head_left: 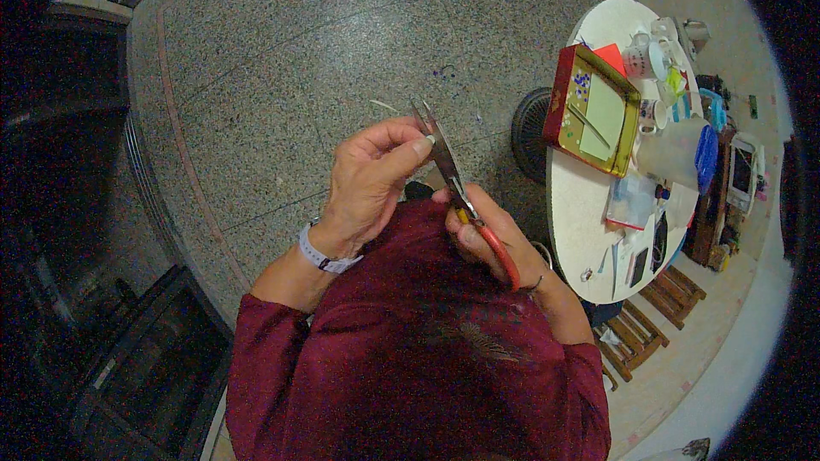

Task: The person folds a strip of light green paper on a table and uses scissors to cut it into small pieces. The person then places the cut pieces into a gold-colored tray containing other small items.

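My right hand [491, 235] is closed round the red handles of a pair of scissors [442, 158]. Their metal blades point up and away from me, the tips slightly parted. My left hand [367, 175] is pinched, thumb against forefinger, right beside the blades. What those fingers hold is too small to make out. A thin whitish strip [384, 106] shows just beyond the left knuckles; I cannot tell whether it is in that hand or lies on the floor.
To the right stands a white oval table [568, 196]. On it are a red-and-gold tin [559, 107] with small beads and a slim tool inside, cups, and a clear container with a blue lid [706, 154]. A dark round stool [530, 132] stands beside the table on the speckled floor [342, 43].
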Demonstrator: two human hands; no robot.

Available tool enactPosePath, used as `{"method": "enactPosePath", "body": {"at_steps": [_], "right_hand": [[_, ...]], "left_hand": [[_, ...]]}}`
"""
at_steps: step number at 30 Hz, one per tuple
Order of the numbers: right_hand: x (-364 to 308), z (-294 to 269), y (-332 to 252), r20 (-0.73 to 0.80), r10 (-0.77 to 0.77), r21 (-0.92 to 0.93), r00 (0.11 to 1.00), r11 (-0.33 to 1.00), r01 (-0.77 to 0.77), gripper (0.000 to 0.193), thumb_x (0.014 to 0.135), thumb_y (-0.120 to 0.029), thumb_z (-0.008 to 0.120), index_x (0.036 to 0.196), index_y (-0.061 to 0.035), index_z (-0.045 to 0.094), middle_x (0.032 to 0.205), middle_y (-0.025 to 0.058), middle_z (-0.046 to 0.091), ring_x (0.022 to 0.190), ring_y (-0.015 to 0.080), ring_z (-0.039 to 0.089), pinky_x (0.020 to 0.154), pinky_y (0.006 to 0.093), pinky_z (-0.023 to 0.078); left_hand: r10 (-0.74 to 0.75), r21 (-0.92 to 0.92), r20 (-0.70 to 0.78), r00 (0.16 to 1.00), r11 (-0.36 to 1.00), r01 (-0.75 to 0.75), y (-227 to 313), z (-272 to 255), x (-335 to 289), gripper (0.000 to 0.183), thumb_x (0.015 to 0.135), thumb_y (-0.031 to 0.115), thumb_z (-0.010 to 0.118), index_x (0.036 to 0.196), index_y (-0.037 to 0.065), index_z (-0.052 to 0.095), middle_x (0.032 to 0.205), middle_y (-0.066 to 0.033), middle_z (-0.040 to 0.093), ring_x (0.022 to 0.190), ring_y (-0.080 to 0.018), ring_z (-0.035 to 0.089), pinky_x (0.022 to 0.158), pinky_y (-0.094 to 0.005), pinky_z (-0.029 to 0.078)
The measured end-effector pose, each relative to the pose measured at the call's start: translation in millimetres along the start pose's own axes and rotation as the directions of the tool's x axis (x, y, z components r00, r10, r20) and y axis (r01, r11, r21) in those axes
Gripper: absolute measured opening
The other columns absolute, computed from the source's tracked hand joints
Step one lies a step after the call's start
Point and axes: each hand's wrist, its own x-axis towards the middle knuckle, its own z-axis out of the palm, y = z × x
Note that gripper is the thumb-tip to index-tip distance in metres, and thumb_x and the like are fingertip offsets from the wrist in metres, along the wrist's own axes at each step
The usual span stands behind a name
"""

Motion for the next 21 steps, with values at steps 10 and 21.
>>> {"method": "enactPosePath", "body": {"at_steps": [10, 21], "right_hand": [[0.2, -0.7, -2.0, 0.0, 0.001, -0.041, 1.0, 0.999, -0.001, 0.037, 0.091, -0.016, 0.055, 0.126, -0.0043, 0.045, 0.076, 0.001, 0.047, 0.068, 0.0114, 0.05, 0.063, 0.0284, 0.044], [2.7, -0.1, 2.8, -0.027, -0.024, -0.015, 0.999, 1.0, 0.023, 0.035, 0.091, -0.016, 0.056, 0.124, -0.0047, 0.048, 0.077, 0.0003, 0.048, 0.069, 0.0107, 0.049, 0.064, 0.0279, 0.044]], "left_hand": [[0.035, -0.006, 0.004, 0.999, 0.999, -0.035, -3.3, 1.4, -0.7, 0.005, 0.09, 0.007, 0.061, 0.092, 0.003, 0.061, 0.104, -0.012, 0.063, 0.099, -0.0207, 0.061, 0.091, -0.0353, 0.048], [0.023, -0.002, -0.014, 1.0, 1.0, -0.023, -3.0, 2.0, -0.3, 0.004, 0.089, 0.006, 0.061, 0.091, 0.003, 0.06, 0.104, -0.0116, 0.063, 0.099, -0.0205, 0.061, 0.09, -0.035, 0.048]]}}
